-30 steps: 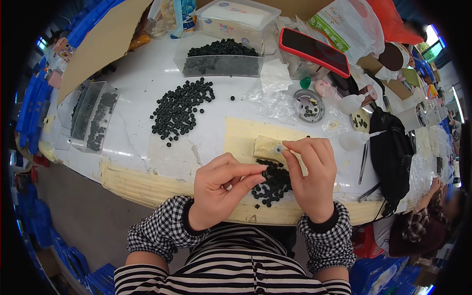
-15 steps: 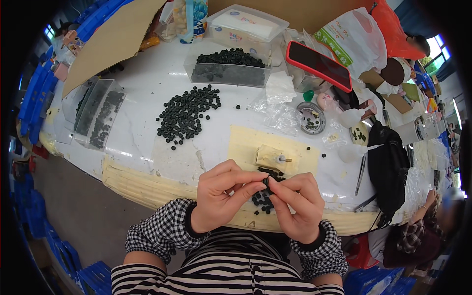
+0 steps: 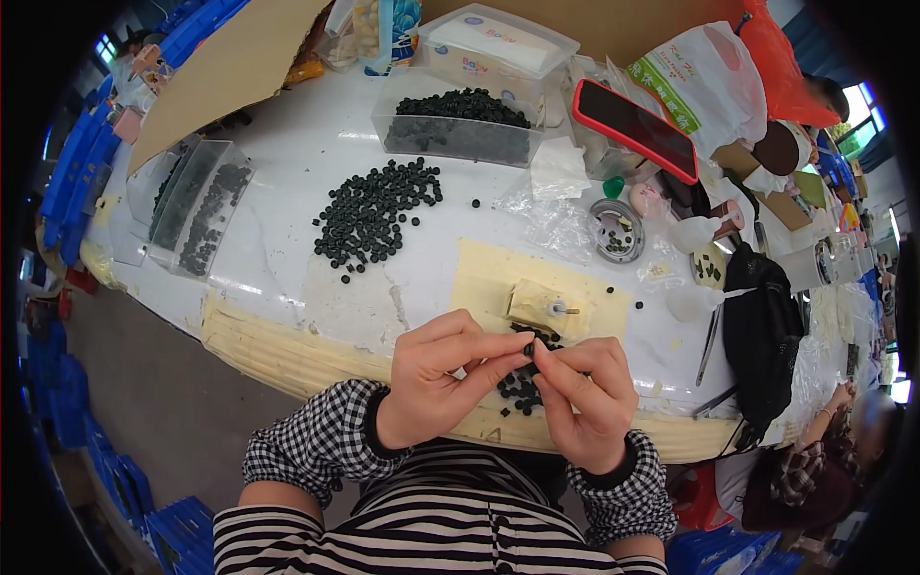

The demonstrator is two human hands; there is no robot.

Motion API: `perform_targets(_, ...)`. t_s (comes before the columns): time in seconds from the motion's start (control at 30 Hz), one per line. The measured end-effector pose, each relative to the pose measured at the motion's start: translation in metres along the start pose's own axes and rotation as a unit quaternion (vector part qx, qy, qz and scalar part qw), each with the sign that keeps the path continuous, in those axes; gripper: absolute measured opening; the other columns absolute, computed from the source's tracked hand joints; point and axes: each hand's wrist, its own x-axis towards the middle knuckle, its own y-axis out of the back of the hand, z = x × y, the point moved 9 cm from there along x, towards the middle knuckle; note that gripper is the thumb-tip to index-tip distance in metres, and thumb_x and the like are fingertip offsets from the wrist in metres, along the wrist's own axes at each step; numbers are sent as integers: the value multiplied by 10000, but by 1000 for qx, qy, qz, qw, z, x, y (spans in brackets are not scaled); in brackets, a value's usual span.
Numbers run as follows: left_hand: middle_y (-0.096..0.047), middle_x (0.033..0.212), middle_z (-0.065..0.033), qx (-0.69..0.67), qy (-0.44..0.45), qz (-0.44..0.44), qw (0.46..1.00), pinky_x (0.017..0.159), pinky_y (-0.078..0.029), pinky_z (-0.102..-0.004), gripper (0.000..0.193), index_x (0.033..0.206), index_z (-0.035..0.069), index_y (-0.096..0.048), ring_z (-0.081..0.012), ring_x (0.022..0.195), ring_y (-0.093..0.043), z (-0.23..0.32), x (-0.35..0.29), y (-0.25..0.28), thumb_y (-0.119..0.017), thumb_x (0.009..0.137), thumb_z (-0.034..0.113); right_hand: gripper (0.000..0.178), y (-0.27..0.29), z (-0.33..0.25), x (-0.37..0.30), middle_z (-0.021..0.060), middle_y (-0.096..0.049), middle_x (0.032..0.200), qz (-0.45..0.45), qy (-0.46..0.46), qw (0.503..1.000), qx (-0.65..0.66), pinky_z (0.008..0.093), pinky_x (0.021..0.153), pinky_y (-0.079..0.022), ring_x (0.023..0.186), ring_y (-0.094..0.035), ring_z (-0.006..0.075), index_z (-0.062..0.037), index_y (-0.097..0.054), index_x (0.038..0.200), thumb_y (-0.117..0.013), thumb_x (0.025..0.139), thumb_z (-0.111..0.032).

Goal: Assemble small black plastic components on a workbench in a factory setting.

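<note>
Between the fingertips of both hands is a small round black part [image 3: 529,351], partly covered by the fingers. My left hand [image 3: 446,369] pinches it from the left. From the right, my right hand [image 3: 586,393] grips it with thumb and forefinger. Under and behind the hands lie several loose black parts [image 3: 520,391] at the table's near edge. Just beyond them a block wrapped in yellowish tape [image 3: 530,301], with a small metal pin [image 3: 567,310] sticking out to the right, sits on a yellow sheet [image 3: 479,273].
A heap of black parts [image 3: 369,216] lies left of centre. Behind it stands a clear bin of black parts [image 3: 460,139]; another clear bin [image 3: 203,211] is at left. At right are a red-cased phone [image 3: 634,129], a round dish [image 3: 616,230], tweezers [image 3: 708,340] and a black bag [image 3: 762,355].
The view has shifted slightly, so the table things sit a little further right and higher. Both hands keep pinching the black part, whose face has turned a little.
</note>
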Motion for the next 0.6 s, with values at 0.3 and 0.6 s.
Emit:
perform_targets(0.3,-565,674,-15,25,-8,3,1000,495,-364,-197,292,1015,36,-743,-69,559,-475,1,0,1,-761,737,-53,411,-1,1,-1,31,-632,838,-9,14,1000,-18,292,614,-447,717,-528,206,-57,-723,1073,-762,672,25)
perform_targets(0.6,-532,652,-4,32,-13,1,999,498,-359,-198,322,1032,52,-744,-70,556,-457,1,0,1,-765,728,-52,410,-3,2,-1,34,-624,833,-14,15,1000,-16,296,602,-450,712,-527,212,-48,-720,1072,-759,671,28)
